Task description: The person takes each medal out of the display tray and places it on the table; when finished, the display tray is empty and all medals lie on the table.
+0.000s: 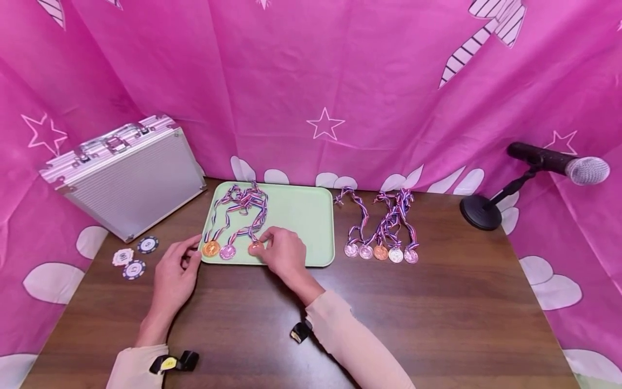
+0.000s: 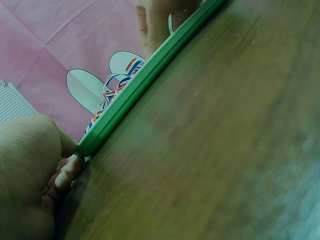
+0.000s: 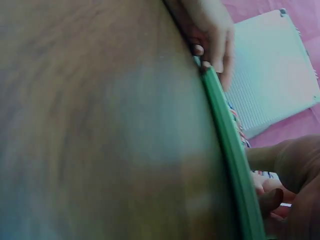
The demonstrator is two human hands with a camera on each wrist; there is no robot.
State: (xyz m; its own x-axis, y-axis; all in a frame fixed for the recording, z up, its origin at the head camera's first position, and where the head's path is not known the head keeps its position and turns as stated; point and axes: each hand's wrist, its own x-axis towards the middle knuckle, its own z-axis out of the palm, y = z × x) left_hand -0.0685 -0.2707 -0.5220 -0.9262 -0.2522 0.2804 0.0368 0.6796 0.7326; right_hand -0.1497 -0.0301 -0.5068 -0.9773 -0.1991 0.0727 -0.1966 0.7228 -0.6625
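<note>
A light green tray [image 1: 306, 221] lies on the table with ribboned medals on it. At its front left corner my left hand [image 1: 176, 275] grips the rim, thumb and fingers about the edge. My right hand [image 1: 286, 251] reaches over the front rim and pinches a bronze-coloured medal [image 1: 255, 248], partly covered by the fingers. To the left of that medal lie a pinkish-silver medal [image 1: 227, 252] and a gold medal [image 1: 211, 248]. Their striped ribbons [image 1: 248, 201] are bunched toward the tray's back. In the left wrist view the green rim [image 2: 130, 105] hides the medals.
Several more medals [image 1: 381, 253] lie in a row right of the tray, ribbons stretched behind them. A silver case [image 1: 136, 183] stands at the back left, with three poker chips [image 1: 134, 269] before it. A microphone on a stand [image 1: 486, 210] occupies the right. Pink cloth [image 1: 291, 81] hangs behind.
</note>
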